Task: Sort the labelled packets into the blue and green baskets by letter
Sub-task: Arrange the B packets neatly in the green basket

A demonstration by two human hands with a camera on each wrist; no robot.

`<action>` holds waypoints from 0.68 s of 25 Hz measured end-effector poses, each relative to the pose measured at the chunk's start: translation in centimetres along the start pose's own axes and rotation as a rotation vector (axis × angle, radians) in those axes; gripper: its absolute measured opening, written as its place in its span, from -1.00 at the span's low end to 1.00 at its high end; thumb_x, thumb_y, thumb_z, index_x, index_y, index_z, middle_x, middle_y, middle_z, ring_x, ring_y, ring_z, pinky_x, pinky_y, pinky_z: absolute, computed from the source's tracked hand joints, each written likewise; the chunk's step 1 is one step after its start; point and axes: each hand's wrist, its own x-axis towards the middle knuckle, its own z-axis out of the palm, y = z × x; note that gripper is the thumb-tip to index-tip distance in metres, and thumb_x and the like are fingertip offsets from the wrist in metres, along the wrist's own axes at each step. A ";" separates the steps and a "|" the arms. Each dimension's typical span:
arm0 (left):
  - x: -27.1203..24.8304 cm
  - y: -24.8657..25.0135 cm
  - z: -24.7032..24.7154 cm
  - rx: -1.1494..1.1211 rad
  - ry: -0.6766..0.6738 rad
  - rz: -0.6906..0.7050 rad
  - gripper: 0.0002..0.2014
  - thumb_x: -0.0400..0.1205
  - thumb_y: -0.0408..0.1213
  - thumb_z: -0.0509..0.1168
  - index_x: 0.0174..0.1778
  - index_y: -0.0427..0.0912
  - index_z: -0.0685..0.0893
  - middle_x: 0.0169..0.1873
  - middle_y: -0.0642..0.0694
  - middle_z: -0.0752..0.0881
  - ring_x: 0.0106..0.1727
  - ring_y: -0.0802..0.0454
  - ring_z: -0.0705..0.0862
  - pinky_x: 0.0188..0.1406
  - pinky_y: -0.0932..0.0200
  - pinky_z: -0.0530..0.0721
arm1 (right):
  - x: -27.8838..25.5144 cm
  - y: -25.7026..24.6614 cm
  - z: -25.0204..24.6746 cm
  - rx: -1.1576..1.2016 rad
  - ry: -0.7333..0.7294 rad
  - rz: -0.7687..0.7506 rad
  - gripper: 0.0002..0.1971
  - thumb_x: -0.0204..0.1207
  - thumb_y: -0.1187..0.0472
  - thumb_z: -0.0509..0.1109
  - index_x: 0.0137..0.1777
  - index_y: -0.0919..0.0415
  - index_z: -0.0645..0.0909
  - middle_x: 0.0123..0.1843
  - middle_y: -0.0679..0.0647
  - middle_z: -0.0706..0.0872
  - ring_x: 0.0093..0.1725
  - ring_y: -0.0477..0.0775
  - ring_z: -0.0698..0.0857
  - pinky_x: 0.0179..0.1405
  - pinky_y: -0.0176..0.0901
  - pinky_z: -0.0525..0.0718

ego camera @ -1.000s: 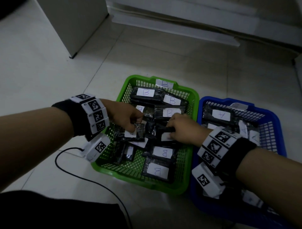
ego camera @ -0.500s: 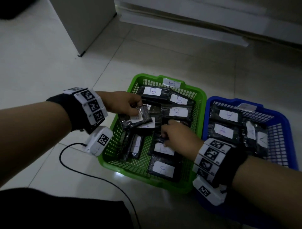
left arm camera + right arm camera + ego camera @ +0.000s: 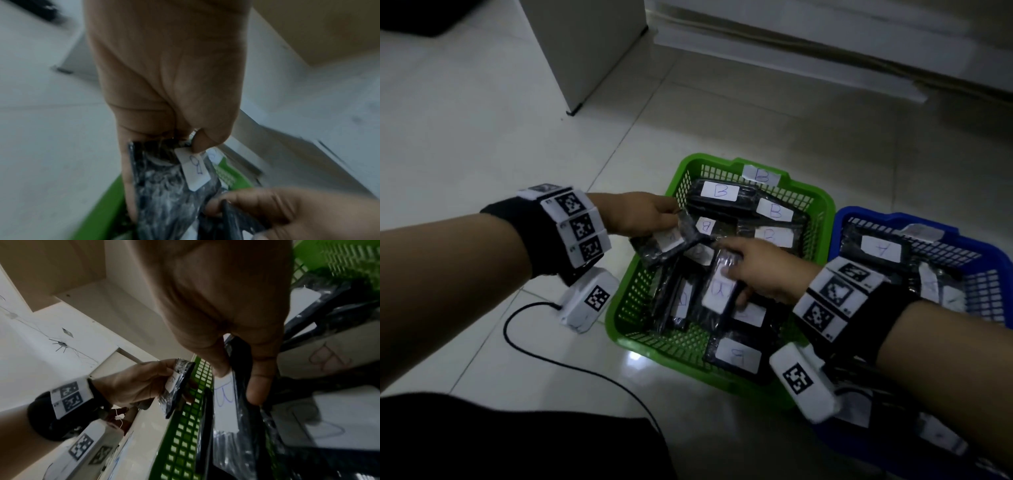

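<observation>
The green basket [image 3: 640, 274] holds several black packets with white B labels. The blue basket [image 3: 996, 270] to its right holds packets labelled A [image 3: 881, 250]. My left hand [image 3: 671, 219] pinches one black packet [image 3: 664, 245] by its end over the basket's left rim; in the left wrist view the thumb [image 3: 205, 139] presses beside that packet's label [image 3: 195, 168]. My right hand [image 3: 736, 274] grips a B packet [image 3: 719, 291] lifted at an angle in the basket's middle; thumb and finger [image 3: 259, 386] clamp this packet [image 3: 240, 363].
A black cable [image 3: 558, 356] runs over the white tiled floor left of the green basket. A white cabinet [image 3: 585, 48] stands at the back left and a low white ledge [image 3: 825, 58] along the back. My dark clothing [image 3: 517, 442] fills the bottom left.
My left hand has lifted its packet out of the pile toward the basket's left rim. My right hand has closed on a B packet and tilted it up.
</observation>
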 end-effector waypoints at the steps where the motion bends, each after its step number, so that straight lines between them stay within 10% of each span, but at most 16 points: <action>1: -0.2 0.3 0.0 0.122 -0.018 0.007 -0.72 0.72 -0.15 0.07 0.26 -0.22 0.46 0.19 -0.27 0.60 0.06 -0.10 0.54 0.03 0.14 0.45 | -0.2 0.0 0.6 -0.024 -0.016 0.028 -0.51 0.58 0.29 0.36 0.48 0.15 0.35 0.28 0.19 0.61 -0.49 0.16 0.73 -0.32 0.14 0.80; 4: -0.5 1.3 0.5 0.239 -0.093 0.020 -0.78 0.73 -0.15 0.03 0.21 -0.17 0.41 0.28 -0.32 0.55 0.07 -0.09 0.48 0.05 0.16 0.39 | -0.3 -0.1 2.5 -0.145 0.071 -0.032 -0.59 0.48 0.29 0.47 0.22 0.12 0.36 -0.03 0.13 0.64 -0.54 0.14 0.68 -0.51 0.00 0.74; 9: -0.3 1.3 1.5 0.118 -0.194 0.012 -0.59 0.74 -0.20 0.02 0.53 -0.14 0.31 0.44 -0.22 0.48 0.39 -0.13 0.48 0.35 0.10 0.41 | 0.3 0.6 4.7 -0.309 0.070 -0.097 -0.42 0.38 0.29 0.56 0.37 0.23 0.42 0.28 0.24 0.53 -0.01 0.30 0.74 -0.20 0.02 0.77; 17: -0.2 0.5 0.9 0.059 -0.012 -0.046 -0.68 0.73 -0.18 0.06 0.32 -0.22 0.54 0.31 -0.29 0.60 0.09 -0.09 0.54 0.09 0.14 0.44 | 1.3 0.8 4.2 -0.433 0.215 -0.139 -0.70 0.49 0.43 0.34 0.22 0.28 0.56 0.25 0.24 0.60 0.14 0.24 0.67 0.02 -0.11 0.61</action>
